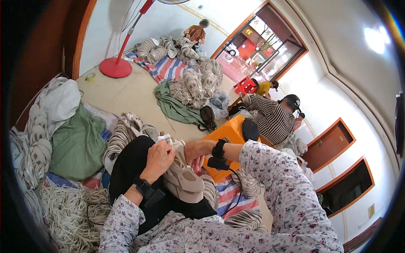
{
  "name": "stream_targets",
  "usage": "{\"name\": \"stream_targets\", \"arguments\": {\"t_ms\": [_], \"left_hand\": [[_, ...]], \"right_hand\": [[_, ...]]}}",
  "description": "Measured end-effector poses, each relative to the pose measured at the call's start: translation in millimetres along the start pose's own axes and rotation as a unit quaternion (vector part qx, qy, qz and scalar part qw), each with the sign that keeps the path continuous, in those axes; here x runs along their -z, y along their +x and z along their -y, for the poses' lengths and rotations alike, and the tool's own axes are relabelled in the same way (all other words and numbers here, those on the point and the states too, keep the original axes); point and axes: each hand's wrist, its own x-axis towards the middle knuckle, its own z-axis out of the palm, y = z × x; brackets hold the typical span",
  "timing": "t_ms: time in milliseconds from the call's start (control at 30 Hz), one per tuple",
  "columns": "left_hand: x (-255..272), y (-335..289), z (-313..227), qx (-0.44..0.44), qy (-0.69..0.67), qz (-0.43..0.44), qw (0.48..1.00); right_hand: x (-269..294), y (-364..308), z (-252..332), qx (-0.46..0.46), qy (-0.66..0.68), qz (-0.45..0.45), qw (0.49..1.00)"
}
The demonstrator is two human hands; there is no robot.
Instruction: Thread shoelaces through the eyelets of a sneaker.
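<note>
A beige shoe upper (184, 179) with mesh panels lies over my black-trousered lap, its rounded toe towards me. My left hand (159, 159) is closed at the upper's far left edge, with a small white piece (164, 138) showing beside its fingertips. On the upper's right side my right hand (196, 152) has its fingers bent downward and closed; what they pinch is hidden. Both wrists wear black bands with small devices. Stacked beige shoe uppers (122, 139) stand just left of my knee. A heap of pale shoelaces (69, 211) lies at my lower left.
An orange plastic stool (228, 130) stands ahead to the right, a black item on it. Bundled uppers (196, 84) and green cloth (80, 143) cover striped sheets. A red fan base (115, 67) stands at the far left. Several people sit farther off, one in a striped shirt (270, 114).
</note>
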Motion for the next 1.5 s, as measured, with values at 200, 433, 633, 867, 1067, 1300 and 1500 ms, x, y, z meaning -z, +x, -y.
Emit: {"name": "stream_targets", "arguments": {"t_ms": [200, 433, 633, 867, 1067, 1300, 1500], "left_hand": [[-3.4, 0.9, 2.6, -0.041, 0.018, -0.011, 0.999], [-6.6, 1.0, 3.8, -0.053, 0.017, -0.014, 0.998], [-5.6, 2.8, 1.6, -0.035, 0.013, 0.000, 0.999], [-8.1, 0.9, 3.8, -0.050, 0.014, -0.020, 0.998], [-6.6, 2.4, 2.8, -0.034, 0.025, -0.004, 0.999], [-7.4, 1.4, 3.1, -0.051, 0.021, -0.013, 0.998], [-6.0, 1.2, 0.7, -0.032, 0.021, -0.001, 0.999]], "right_hand": [[-1.6, -1.7, 2.5, -0.011, -0.061, -0.014, 0.998], [1.0, -8.3, 9.5, -0.039, -0.090, 0.017, 0.995], [-4.9, -5.9, 1.4, -0.010, -0.034, -0.015, 0.999], [2.0, -2.4, -0.6, -0.016, -0.020, 0.007, 1.000], [1.0, -0.7, 4.3, -0.031, -0.019, -0.007, 0.999], [-4.9, -3.5, 3.9, -0.031, -0.092, -0.026, 0.995], [3.6, 9.1, 9.2, -0.097, -0.131, 0.020, 0.986]]}}
